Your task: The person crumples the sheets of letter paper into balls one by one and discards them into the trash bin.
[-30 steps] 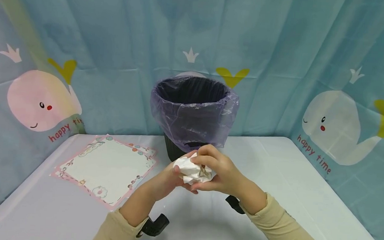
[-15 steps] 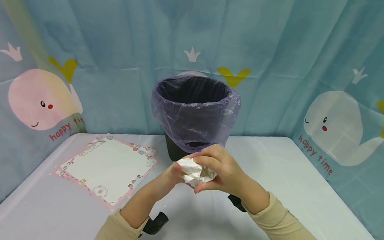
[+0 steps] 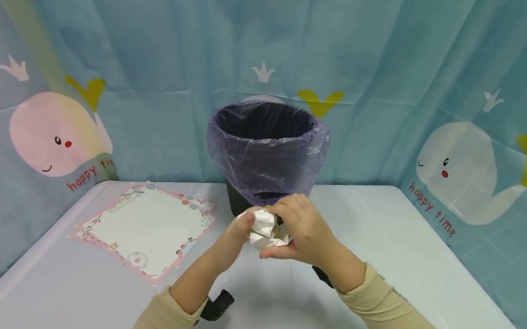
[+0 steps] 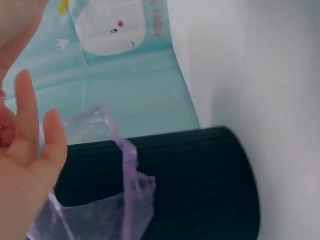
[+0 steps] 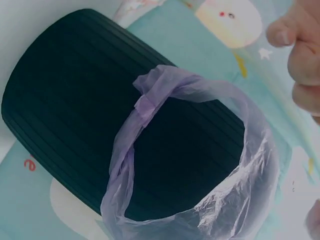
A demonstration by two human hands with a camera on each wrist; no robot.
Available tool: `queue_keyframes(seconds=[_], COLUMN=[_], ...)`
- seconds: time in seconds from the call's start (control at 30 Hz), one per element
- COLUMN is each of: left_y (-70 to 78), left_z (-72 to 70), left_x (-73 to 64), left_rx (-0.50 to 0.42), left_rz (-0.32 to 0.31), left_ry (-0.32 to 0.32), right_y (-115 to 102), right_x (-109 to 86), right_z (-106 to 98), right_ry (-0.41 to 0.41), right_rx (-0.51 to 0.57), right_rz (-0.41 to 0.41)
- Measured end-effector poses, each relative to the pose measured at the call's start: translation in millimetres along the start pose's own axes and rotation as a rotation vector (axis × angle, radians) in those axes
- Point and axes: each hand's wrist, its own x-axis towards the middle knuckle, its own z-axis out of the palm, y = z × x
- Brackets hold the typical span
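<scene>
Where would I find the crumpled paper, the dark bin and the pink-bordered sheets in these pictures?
Crumpled paper [image 3: 263, 224]: head view, on its white creased side.
Dark bin [image 5: 85, 100]: right wrist view, on its ridged outer wall.
Pink-bordered sheets [image 3: 149, 230]: head view, on the top sheet's white middle.

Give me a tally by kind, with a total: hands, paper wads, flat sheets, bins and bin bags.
Left hand and right hand: 2
Wad: 1
Flat sheets: at least 2, overlapping, exact number unclear
Bin: 1
Bag: 1
Total: at least 7
</scene>
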Motion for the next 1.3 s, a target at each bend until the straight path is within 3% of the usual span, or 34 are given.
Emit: queue_keyframes(seconds=[0.13,0.23,0.37,0.53,0.63,0.73,0.83,0.93,1.03,1.13,1.2,1.3], left_y=[2.8,5.1,6.1,7.5,9.1,10.1,12.0,16.7,20.9,22.9,23.2,20.7], left_z=[7.4,13.7,22.4,31.4,34.9,34.0,26.6,15.1,5.0,0.4,1.3,9.5], left_x=[3.0,5.3,7.2,9.0,10.3,11.7,13.0,13.3,12.9,11.6,10.3,9.9], left_rx=[0.227,0.307,0.189,-0.082,-0.231,-0.296,-0.253,-0.141,-0.046,-0.011,0.002,0.029], left_rz=[0.114,0.155,0.093,-0.03,-0.11,-0.226,-0.347,-0.426,-0.441,-0.42,-0.391,-0.268], left_ry=[0.099,0.168,0.274,0.362,0.335,0.282,0.204,0.093,-0.023,-0.122,-0.116,-0.012], right_y=[1,3,3,-3,-4,-4,-7,-13,-15,-12,-11,-12], right_x=[-1.6,-1.4,-1.4,-2.6,-3.7,-5.5,-7.3,-5.8,-2.6,-0.7,-0.1,2.7], right_z=[4,11,25,37,39,38,33,24,15,10,9,13], right_ry=[-0.02,0.051,0.183,0.267,0.312,0.318,0.254,0.109,-0.059,-0.119,-0.066,0.073], right_rx=[-0.031,0.076,0.255,0.325,0.329,0.312,0.229,0.18,0.241,0.361,0.358,0.308], right_rz=[0.051,0.042,0.031,0.061,0.042,0.042,0.124,0.302,0.468,0.568,0.639,0.79])
